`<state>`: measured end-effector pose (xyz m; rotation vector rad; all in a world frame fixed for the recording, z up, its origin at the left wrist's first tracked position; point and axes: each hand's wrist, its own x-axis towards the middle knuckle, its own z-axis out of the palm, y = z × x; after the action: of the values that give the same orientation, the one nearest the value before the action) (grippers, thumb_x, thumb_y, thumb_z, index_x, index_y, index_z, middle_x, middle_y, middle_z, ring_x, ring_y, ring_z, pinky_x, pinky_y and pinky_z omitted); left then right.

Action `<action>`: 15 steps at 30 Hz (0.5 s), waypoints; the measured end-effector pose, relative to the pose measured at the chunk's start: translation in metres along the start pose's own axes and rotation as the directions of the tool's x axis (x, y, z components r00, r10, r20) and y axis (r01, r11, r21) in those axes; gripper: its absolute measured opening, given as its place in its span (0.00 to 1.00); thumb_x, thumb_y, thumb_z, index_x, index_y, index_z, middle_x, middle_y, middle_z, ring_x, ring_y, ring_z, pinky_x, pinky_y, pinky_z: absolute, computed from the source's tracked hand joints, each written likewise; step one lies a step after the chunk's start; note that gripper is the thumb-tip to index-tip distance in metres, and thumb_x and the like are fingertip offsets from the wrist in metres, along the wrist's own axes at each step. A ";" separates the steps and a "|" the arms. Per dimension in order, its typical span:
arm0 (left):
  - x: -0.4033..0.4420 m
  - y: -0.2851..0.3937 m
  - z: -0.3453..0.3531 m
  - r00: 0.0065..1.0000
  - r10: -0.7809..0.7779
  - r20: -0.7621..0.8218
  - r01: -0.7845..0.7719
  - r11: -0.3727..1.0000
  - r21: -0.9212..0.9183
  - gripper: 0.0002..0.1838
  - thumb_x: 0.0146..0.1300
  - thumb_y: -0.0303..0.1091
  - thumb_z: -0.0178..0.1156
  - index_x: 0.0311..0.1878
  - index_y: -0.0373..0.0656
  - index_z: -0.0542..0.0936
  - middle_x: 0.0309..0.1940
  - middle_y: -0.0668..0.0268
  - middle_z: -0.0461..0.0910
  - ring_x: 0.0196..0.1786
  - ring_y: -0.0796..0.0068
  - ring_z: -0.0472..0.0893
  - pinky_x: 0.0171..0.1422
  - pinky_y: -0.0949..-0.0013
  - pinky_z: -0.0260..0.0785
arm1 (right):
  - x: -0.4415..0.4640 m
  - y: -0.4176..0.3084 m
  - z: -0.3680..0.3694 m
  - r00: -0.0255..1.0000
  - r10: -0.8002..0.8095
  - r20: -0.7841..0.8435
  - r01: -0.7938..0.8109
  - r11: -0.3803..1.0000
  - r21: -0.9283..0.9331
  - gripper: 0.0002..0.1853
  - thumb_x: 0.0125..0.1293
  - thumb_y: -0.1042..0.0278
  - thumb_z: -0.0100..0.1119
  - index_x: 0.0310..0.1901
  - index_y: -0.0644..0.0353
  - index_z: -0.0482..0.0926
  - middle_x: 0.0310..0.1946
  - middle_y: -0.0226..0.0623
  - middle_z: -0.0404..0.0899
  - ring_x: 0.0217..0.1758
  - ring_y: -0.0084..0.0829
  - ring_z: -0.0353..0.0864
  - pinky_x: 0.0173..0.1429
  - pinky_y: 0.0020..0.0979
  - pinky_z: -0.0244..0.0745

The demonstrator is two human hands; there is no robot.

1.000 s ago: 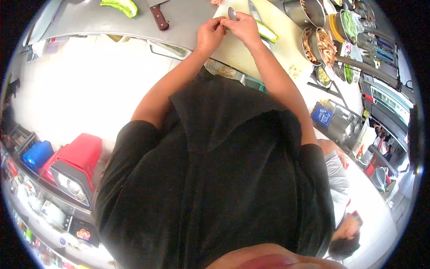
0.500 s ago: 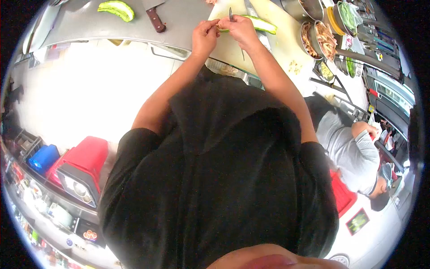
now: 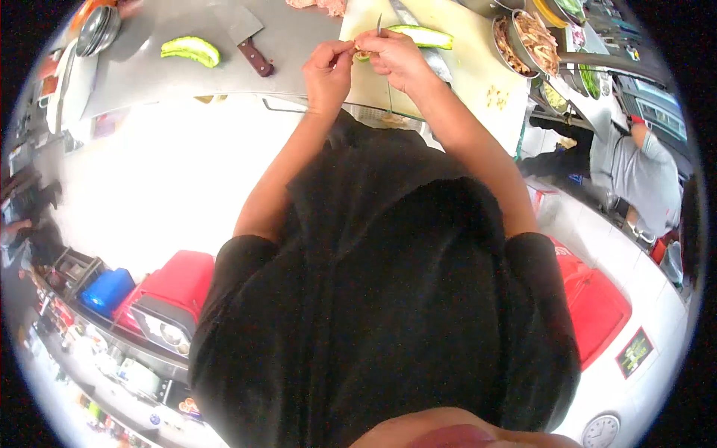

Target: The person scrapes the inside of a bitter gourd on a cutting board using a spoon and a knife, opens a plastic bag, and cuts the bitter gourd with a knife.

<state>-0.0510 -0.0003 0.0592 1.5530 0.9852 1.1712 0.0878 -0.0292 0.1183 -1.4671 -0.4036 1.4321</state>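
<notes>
My right hand [image 3: 399, 60] is closed over the yellowish cutting board, with a narrow metal blade [image 3: 379, 24], apparently a small knife, sticking up from its fingers. Against it, my left hand [image 3: 326, 75] pinches a small pale piece too small to name. A pale-cut green gourd half [image 3: 429, 36], like bitter melon, lies on the board, partly behind my right hand. Under the gourd rests a long grey blade [image 3: 439, 66]. Left on the steel counter are another ridged green gourd half [image 3: 190, 51] and a wooden-handled cleaver [image 3: 255, 58].
The cutting board [image 3: 474, 71] carries small yellowish bits [image 3: 497, 97]. Bowls of sliced food [image 3: 534, 41] stand at its right. Raw meat [image 3: 317, 6] lies at the back, stacked metal bowls [image 3: 97, 31] far left. A person in a grey shirt [image 3: 646, 175] is at right; red bins [image 3: 594, 306] stand behind.
The view has shifted, bringing the stacked bowls and more meat into sight. My hands stay together, fingers still pinched. The person at right has moved and changed posture.
</notes>
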 end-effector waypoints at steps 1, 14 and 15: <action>0.000 0.004 -0.002 0.999 0.039 0.012 -0.040 0.999 0.017 0.05 0.62 0.24 0.63 0.40 0.35 0.83 0.36 0.62 0.84 0.34 0.75 0.83 0.40 0.73 0.77 | -0.003 -0.001 0.000 1.000 -0.019 -0.004 0.019 1.000 -0.013 0.05 0.59 0.74 0.64 0.37 0.61 0.81 0.27 0.26 0.76 0.19 0.13 0.61 0.20 0.20 0.49; -0.012 0.048 0.018 0.983 -0.055 0.176 0.119 0.917 -0.380 0.05 0.63 0.20 0.63 0.42 0.37 0.84 0.41 0.63 0.81 0.37 0.77 0.81 0.42 0.74 0.77 | -0.055 0.001 -0.018 0.954 -0.283 -0.103 0.297 0.940 0.169 0.10 0.57 0.77 0.66 0.42 0.63 0.82 0.30 0.27 0.79 0.22 0.12 0.65 0.23 0.19 0.52; -0.014 0.050 0.024 0.980 -0.035 0.195 0.110 0.915 -0.389 0.06 0.63 0.20 0.63 0.42 0.37 0.84 0.41 0.63 0.81 0.37 0.77 0.81 0.42 0.75 0.77 | -0.055 0.002 -0.025 0.952 -0.286 -0.111 0.303 0.932 0.197 0.10 0.57 0.78 0.65 0.42 0.64 0.82 0.31 0.28 0.79 0.23 0.13 0.66 0.24 0.19 0.55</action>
<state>-0.0276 -0.0306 0.1017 1.2592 0.6273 1.0746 0.0958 -0.0846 0.1419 -1.2287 -0.3896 1.1343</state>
